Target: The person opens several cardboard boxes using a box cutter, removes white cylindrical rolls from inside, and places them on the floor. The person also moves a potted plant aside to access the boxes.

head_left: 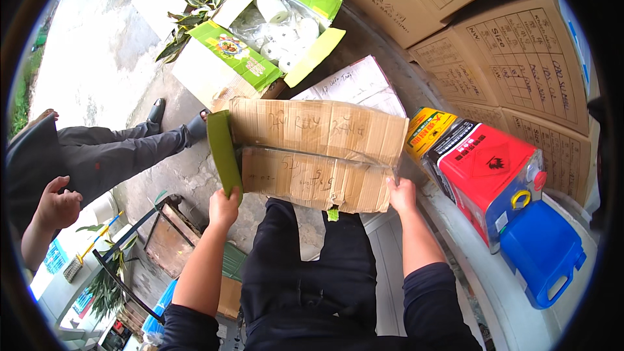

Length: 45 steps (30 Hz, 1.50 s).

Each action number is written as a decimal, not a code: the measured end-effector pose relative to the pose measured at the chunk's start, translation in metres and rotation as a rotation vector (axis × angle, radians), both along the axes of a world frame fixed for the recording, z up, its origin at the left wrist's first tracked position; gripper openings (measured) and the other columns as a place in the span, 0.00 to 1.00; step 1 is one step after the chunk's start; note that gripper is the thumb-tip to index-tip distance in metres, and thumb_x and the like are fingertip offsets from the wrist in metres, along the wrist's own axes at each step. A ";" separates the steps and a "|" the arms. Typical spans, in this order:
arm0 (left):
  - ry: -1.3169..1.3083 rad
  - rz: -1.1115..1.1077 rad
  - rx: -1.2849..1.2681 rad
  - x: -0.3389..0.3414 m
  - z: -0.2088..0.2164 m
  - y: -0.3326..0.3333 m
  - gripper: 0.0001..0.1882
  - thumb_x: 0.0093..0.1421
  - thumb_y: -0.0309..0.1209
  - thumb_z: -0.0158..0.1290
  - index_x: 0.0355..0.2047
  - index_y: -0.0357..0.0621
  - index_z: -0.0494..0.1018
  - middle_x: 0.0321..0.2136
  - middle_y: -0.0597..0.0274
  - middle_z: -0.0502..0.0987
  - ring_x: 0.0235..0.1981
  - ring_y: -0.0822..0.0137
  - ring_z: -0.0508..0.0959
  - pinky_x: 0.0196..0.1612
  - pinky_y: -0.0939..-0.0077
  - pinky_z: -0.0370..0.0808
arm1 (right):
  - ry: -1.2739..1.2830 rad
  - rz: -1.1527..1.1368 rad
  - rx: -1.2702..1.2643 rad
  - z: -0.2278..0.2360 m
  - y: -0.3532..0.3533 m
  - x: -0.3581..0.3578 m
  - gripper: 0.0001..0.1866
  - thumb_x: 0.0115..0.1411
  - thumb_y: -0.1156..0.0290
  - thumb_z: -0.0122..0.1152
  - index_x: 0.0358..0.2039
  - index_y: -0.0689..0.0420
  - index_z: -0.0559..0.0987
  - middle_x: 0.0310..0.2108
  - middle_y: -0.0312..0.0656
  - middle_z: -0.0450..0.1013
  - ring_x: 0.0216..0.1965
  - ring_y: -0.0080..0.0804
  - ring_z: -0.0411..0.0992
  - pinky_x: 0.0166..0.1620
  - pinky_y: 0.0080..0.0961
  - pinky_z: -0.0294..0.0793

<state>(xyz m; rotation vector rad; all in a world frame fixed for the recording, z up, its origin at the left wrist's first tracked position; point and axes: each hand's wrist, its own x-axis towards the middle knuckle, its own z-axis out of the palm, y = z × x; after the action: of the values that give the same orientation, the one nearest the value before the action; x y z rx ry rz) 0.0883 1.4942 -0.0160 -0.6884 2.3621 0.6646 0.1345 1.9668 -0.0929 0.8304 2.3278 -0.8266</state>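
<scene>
Cardboard box (312, 156) gripped by both hands

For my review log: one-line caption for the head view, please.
Both hands, left hand and right hand, grip a closed cardboard box beside red and blue canisters.

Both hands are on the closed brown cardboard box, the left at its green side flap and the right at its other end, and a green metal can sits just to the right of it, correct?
Not quite. The can to the right is red, with a blue jug beside it, as the head view shows. The rest holds: the left hand grips the green side flap of the closed brown cardboard box, and the right hand holds its other end.
</scene>
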 end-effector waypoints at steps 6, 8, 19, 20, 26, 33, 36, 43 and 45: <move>0.041 -0.105 -0.033 0.013 0.005 -0.009 0.17 0.65 0.39 0.49 0.33 0.35 0.77 0.29 0.34 0.77 0.37 0.35 0.77 0.39 0.45 0.72 | 0.129 -0.263 0.059 -0.016 -0.035 0.047 0.18 0.58 0.56 0.67 0.27 0.61 0.81 0.23 0.54 0.77 0.28 0.48 0.78 0.36 0.39 0.75; 0.004 -0.113 0.033 0.006 0.008 -0.010 0.17 0.65 0.40 0.50 0.36 0.37 0.77 0.29 0.36 0.78 0.36 0.35 0.78 0.39 0.46 0.73 | 0.103 -0.306 0.115 -0.023 -0.022 0.042 0.21 0.57 0.53 0.68 0.27 0.61 0.81 0.24 0.53 0.78 0.29 0.47 0.79 0.37 0.38 0.75; 0.097 -0.088 0.047 -0.027 0.013 -0.008 0.15 0.66 0.38 0.51 0.37 0.38 0.78 0.27 0.39 0.79 0.34 0.39 0.80 0.39 0.52 0.75 | 0.067 -0.274 0.101 -0.045 -0.002 0.020 0.21 0.53 0.55 0.71 0.37 0.61 0.84 0.35 0.54 0.81 0.40 0.50 0.80 0.44 0.38 0.76; 0.152 -0.098 0.015 -0.026 0.007 -0.009 0.15 0.65 0.38 0.51 0.35 0.37 0.78 0.26 0.38 0.78 0.32 0.39 0.79 0.37 0.53 0.75 | 0.098 -0.208 0.139 -0.040 -0.006 0.013 0.21 0.54 0.54 0.70 0.33 0.63 0.83 0.32 0.57 0.80 0.38 0.54 0.79 0.42 0.40 0.75; 0.166 -0.008 0.093 -0.016 0.024 -0.026 0.14 0.65 0.35 0.52 0.31 0.34 0.76 0.21 0.38 0.74 0.26 0.41 0.79 0.30 0.56 0.72 | 0.087 0.090 0.164 0.021 -0.021 -0.064 0.23 0.57 0.52 0.66 0.26 0.64 0.81 0.26 0.59 0.77 0.33 0.59 0.77 0.37 0.45 0.74; 0.283 -0.154 0.162 0.045 0.016 -0.022 0.11 0.64 0.29 0.52 0.27 0.34 0.73 0.19 0.39 0.72 0.23 0.40 0.76 0.26 0.54 0.69 | 0.001 0.180 0.254 0.024 0.003 -0.081 0.19 0.58 0.55 0.66 0.28 0.62 0.82 0.25 0.58 0.76 0.30 0.59 0.76 0.33 0.47 0.74; 0.215 -0.110 0.141 0.086 0.039 -0.042 0.10 0.64 0.28 0.52 0.27 0.34 0.73 0.19 0.42 0.73 0.22 0.41 0.76 0.25 0.55 0.68 | 0.105 0.181 0.178 0.049 -0.031 -0.039 0.16 0.56 0.58 0.68 0.27 0.60 0.82 0.24 0.57 0.76 0.29 0.58 0.76 0.34 0.48 0.75; 0.105 -0.270 0.095 0.201 0.059 -0.140 0.19 0.65 0.37 0.51 0.48 0.34 0.74 0.39 0.41 0.78 0.38 0.43 0.79 0.42 0.53 0.74 | 0.055 0.497 0.153 0.109 -0.102 0.032 0.13 0.50 0.61 0.68 0.24 0.59 0.80 0.20 0.54 0.76 0.24 0.56 0.77 0.30 0.50 0.77; -0.282 -0.004 0.020 0.199 0.094 -0.131 0.26 0.68 0.43 0.49 0.58 0.36 0.69 0.55 0.36 0.72 0.54 0.40 0.74 0.59 0.56 0.69 | -0.062 0.602 0.091 0.122 -0.135 0.035 0.11 0.51 0.61 0.63 0.29 0.56 0.79 0.21 0.49 0.78 0.26 0.51 0.79 0.31 0.48 0.78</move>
<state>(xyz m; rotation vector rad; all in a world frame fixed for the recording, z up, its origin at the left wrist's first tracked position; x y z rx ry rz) 0.2873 1.3630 0.0781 -0.7183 2.0945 0.5490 0.1697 1.8317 0.0293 0.1525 2.3718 -0.4266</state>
